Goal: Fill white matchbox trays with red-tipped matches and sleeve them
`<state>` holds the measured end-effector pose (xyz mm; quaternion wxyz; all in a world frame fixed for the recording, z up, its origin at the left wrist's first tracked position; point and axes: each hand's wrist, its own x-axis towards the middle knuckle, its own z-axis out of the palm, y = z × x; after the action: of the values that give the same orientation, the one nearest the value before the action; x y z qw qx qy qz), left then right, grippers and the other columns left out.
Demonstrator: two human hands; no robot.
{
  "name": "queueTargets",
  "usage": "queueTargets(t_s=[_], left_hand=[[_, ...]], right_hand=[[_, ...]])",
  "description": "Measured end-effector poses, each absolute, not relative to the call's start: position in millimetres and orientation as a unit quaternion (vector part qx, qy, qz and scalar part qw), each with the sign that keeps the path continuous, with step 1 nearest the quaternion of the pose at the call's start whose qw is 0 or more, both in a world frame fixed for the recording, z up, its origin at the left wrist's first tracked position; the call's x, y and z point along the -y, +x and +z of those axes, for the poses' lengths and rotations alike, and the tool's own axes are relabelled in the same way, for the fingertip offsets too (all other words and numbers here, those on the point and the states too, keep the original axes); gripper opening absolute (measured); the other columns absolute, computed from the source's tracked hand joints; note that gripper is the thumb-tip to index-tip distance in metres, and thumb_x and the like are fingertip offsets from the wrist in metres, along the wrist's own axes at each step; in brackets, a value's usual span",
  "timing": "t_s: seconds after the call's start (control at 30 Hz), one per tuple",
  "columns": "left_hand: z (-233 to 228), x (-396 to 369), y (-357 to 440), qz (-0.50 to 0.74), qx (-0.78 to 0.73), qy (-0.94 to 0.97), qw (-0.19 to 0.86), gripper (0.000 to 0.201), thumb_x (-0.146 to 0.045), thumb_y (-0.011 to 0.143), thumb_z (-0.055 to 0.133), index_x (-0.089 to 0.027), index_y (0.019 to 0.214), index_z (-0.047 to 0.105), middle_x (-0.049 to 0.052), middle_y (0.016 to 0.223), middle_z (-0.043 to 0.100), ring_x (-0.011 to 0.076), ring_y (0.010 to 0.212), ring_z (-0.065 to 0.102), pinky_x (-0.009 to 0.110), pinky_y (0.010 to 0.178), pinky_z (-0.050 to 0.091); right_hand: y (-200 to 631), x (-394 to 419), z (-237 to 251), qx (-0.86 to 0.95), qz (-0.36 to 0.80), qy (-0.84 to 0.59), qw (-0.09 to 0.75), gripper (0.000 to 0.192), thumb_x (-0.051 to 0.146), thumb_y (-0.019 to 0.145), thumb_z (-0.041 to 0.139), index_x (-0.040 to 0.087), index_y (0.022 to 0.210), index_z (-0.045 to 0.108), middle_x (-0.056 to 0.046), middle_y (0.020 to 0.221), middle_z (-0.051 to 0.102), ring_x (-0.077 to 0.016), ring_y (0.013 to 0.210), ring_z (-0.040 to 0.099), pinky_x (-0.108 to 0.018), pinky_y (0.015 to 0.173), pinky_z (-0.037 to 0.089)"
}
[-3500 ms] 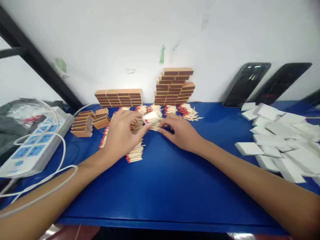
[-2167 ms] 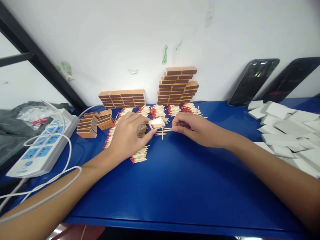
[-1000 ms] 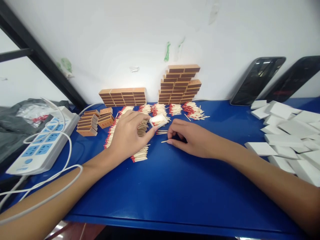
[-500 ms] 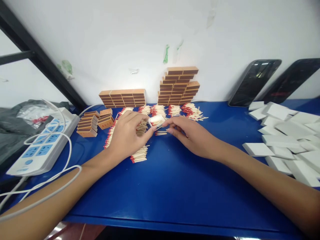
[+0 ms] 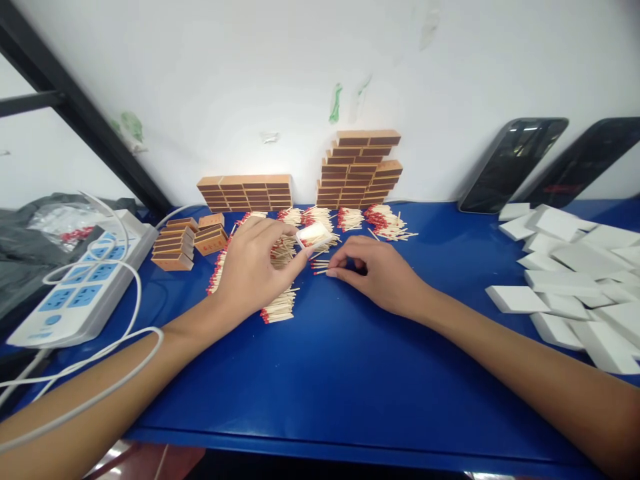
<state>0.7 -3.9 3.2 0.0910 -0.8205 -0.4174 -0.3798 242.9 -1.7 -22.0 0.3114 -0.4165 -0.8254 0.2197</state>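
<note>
My left hand point(image 5: 257, 263) is closed on a small white matchbox tray point(image 5: 313, 235), tilted and with some matches inside. To its right, my right hand point(image 5: 373, 267) pinches thumb and finger at the tail end of a red-tipped match point(image 5: 321, 272), low over the table beside a few other matches. Behind both hands lie heaps of loose matches point(image 5: 387, 222). Another small bunch of matches point(image 5: 279, 307) rests in front of my left hand, whose fingers hide part of a longer row of matches.
Stacked matchboxes point(image 5: 357, 177) and a lower stack of matchboxes point(image 5: 245, 193) stand against the wall. Further matchboxes point(image 5: 173, 247) sit left, near a power strip point(image 5: 85, 293) with white cables. White trays point(image 5: 565, 283) pile up right, before two leaning phones point(image 5: 513, 163). The blue table point(image 5: 350, 387) has a front edge.
My right hand has moved away from the tray, slightly down, and now pinches a match near the table. My left hand keeps holding the tray in nearly the same place.
</note>
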Motion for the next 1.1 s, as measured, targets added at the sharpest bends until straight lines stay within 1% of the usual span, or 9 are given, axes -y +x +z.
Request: queueTargets(t_s=[0.1, 0.17, 0.33, 0.5, 0.7, 0.8, 0.9, 0.97, 1.1], left_hand=[[3, 4, 1, -0.384, 0.416, -0.819, 0.09, 0.021, -0.037, 0.095, 0.076, -0.019, 0.105, 0.072, 0.006, 0.103, 0.078, 0.0254, 0.099, 0.069, 0.041, 0.092, 0.054], [2, 4, 1, -0.383, 0.416, -0.82, 0.088, 0.021, -0.037, 0.095, 0.075, -0.018, 0.105, 0.072, 0.006, 0.102, 0.079, 0.0255, 0.099, 0.069, 0.041, 0.091, 0.054], [1, 3, 0, -0.376, 0.414, -0.824, 0.089, 0.021, -0.037, 0.095, 0.076, -0.018, 0.104, 0.072, 0.006, 0.101, 0.078, 0.0246, 0.096, 0.068, 0.04, 0.091, 0.054], [2, 1, -1, -0.361, 0.414, -0.83, 0.095, 0.022, -0.039, 0.095, 0.074, -0.018, 0.102, 0.072, 0.006, 0.099, 0.078, 0.0252, 0.094, 0.067, 0.04, 0.088, 0.053], [-2, 0, -1, -0.341, 0.41, -0.84, 0.095, 0.025, -0.04, 0.096, 0.073, -0.016, 0.105, 0.073, 0.008, 0.1, 0.077, 0.0282, 0.097, 0.068, 0.044, 0.093, 0.054], [-3, 0, -1, -0.332, 0.401, -0.849, 0.09, 0.026, -0.041, 0.097, 0.072, -0.017, 0.105, 0.073, 0.009, 0.1, 0.077, 0.0288, 0.098, 0.069, 0.046, 0.094, 0.053], [-1, 3, 0, -0.316, 0.368, -0.873, 0.053, 0.025, -0.04, 0.097, 0.072, -0.017, 0.108, 0.071, 0.009, 0.101, 0.076, 0.0277, 0.099, 0.068, 0.046, 0.094, 0.053], [0, 5, 2, -0.303, 0.338, -0.89, 0.027, 0.024, -0.038, 0.098, 0.071, -0.017, 0.11, 0.07, 0.009, 0.103, 0.076, 0.0273, 0.101, 0.068, 0.045, 0.095, 0.053], [1, 9, 5, -0.29, 0.314, -0.904, -0.001, 0.021, -0.035, 0.1, 0.069, -0.017, 0.111, 0.068, 0.009, 0.108, 0.075, 0.0268, 0.107, 0.068, 0.044, 0.099, 0.052]], right_hand=[[244, 0, -25, 0.832, 0.194, -0.424, 0.301, 0.004, 0.026, 0.096, 0.071, 0.022, 0.095, 0.072, -0.003, 0.09, 0.068, -0.0171, 0.076, 0.056, -0.032, 0.072, 0.045], [244, 0, -25, 0.835, 0.19, -0.426, 0.29, 0.006, 0.028, 0.098, 0.071, 0.022, 0.099, 0.071, -0.003, 0.093, 0.067, -0.0167, 0.076, 0.056, -0.032, 0.072, 0.045], [243, 1, -23, 0.845, 0.191, -0.422, 0.267, 0.009, 0.024, 0.1, 0.068, 0.021, 0.092, 0.069, -0.003, 0.091, 0.064, -0.0178, 0.081, 0.058, -0.03, 0.073, 0.044], [247, 0, -20, 0.859, 0.174, -0.414, 0.247, 0.009, 0.022, 0.103, 0.063, 0.021, 0.094, 0.065, -0.005, 0.097, 0.064, -0.0201, 0.088, 0.06, -0.032, 0.078, 0.045], [260, -10, -13, 0.859, 0.155, -0.401, 0.276, 0.009, 0.024, 0.104, 0.06, 0.021, 0.096, 0.062, -0.006, 0.097, 0.065, -0.02, 0.085, 0.059, -0.032, 0.075, 0.043], [262, -12, -8, 0.842, 0.188, -0.413, 0.292, 0.01, 0.027, 0.102, 0.062, 0.021, 0.093, 0.064, -0.003, 0.089, 0.067, -0.0184, 0.077, 0.057, -0.031, 0.07, 0.041], [259, -9, -6, 0.824, 0.221, -0.413, 0.318, 0.01, 0.027, 0.101, 0.064, 0.022, 0.093, 0.066, -0.001, 0.084, 0.066, -0.0164, 0.07, 0.055, -0.03, 0.066, 0.04], [255, -5, -8, 0.832, 0.213, -0.39, 0.331, 0.009, 0.025, 0.101, 0.066, 0.022, 0.093, 0.067, -0.001, 0.085, 0.065, -0.0156, 0.071, 0.053, -0.029, 0.066, 0.04], [250, 1, -15, 0.856, 0.193, -0.358, 0.32, 0.01, 0.026, 0.104, 0.063, 0.022, 0.096, 0.067, -0.003, 0.095, 0.062, -0.0165, 0.08, 0.056, -0.03, 0.073, 0.043]])
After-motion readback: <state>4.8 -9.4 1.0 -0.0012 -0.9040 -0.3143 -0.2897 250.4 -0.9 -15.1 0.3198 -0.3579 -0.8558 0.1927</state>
